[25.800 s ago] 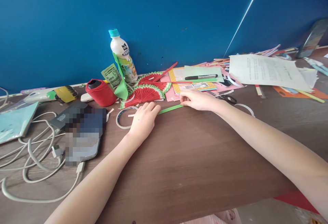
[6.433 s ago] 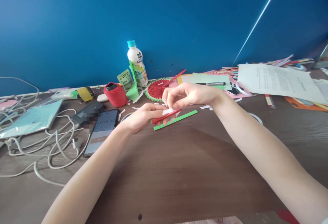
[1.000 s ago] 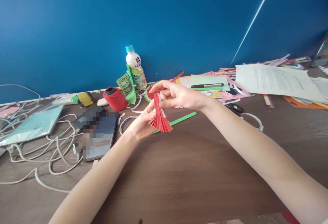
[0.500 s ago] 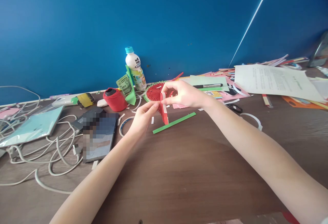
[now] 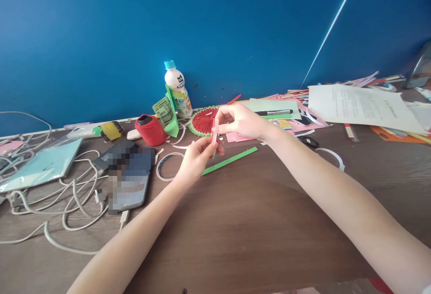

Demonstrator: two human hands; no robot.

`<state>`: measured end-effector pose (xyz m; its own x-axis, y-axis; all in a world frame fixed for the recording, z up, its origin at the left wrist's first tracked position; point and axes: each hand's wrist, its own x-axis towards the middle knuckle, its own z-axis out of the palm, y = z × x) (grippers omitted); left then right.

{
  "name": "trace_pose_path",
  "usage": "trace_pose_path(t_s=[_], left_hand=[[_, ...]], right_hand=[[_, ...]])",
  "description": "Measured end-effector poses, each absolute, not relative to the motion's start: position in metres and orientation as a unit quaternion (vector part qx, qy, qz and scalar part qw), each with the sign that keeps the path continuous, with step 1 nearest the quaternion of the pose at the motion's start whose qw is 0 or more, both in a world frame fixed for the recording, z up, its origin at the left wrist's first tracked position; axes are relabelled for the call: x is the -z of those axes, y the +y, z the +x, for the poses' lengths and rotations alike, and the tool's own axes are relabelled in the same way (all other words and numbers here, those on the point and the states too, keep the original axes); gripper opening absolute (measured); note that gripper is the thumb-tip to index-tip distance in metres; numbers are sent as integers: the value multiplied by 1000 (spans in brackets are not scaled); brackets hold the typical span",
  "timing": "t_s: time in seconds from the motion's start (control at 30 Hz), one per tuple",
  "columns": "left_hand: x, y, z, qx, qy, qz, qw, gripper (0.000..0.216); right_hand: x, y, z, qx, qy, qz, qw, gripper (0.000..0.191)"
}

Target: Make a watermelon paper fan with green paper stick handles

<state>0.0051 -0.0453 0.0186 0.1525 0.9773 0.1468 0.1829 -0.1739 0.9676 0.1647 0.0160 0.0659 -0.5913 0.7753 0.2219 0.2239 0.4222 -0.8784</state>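
My left hand (image 5: 197, 159) and my right hand (image 5: 240, 122) meet above the table. Between them is a narrow red pleated paper piece (image 5: 214, 137) with a white strip along its face. The left fingers are closed round its lower end, and the right thumb and fingers pinch its upper end. Much of the paper is hidden by the fingers. Behind the hands lies a round pleated paper rosette (image 5: 203, 121), red with a green and white rim. A green paper strip (image 5: 232, 160) rests on the table just below the hands.
A bottle (image 5: 178, 89) stands against the blue wall, beside a red fabric-like roll (image 5: 150, 131). Tape (image 5: 164, 178) lies left of the hands. Farther left are a phone (image 5: 133, 182) and tangled white cables (image 5: 77, 195). Scissors (image 5: 308, 141), a pen (image 5: 272, 112) and a printed sheet (image 5: 362, 107) lie right.
My left hand has moved slightly down and right, its fingers now wrapping the lower end. The pleated paper, fanned out before, is now pressed into a narrow stack. My right hand has barely moved.
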Motion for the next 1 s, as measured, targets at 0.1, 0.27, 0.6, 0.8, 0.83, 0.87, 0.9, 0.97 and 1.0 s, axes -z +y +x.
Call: trace_pose_path(t_s=[0.1,0.27,0.6,0.8,0.83,0.87,0.9,0.97,1.0], left_hand=[[-14,-46,6,-462,467,608,446,22],[-12,-48,9,-471,462,592,463,21],[0,-43,7,-513,432,543,505,20],[18,-37,4,-523,451,541,481,21],[20,-36,3,-521,455,546,474,21],[21,-36,3,-517,459,553,465,21],[21,-35,3,-512,463,562,456,21],[19,-36,3,-498,471,577,444,22],[18,-36,4,-493,473,581,443,22]], right_hand=[[-65,16,163,-422,-792,-322,301,18],[-66,16,164,-399,-790,-343,316,24],[-49,22,156,-476,-733,-329,357,27],[-27,15,141,-474,-733,-333,358,19],[-23,14,139,-464,-740,-325,362,18],[-18,13,138,-453,-744,-323,370,18],[-13,12,136,-447,-741,-325,381,18],[-5,11,134,-455,-718,-326,413,18],[-2,11,134,-466,-702,-325,429,19]])
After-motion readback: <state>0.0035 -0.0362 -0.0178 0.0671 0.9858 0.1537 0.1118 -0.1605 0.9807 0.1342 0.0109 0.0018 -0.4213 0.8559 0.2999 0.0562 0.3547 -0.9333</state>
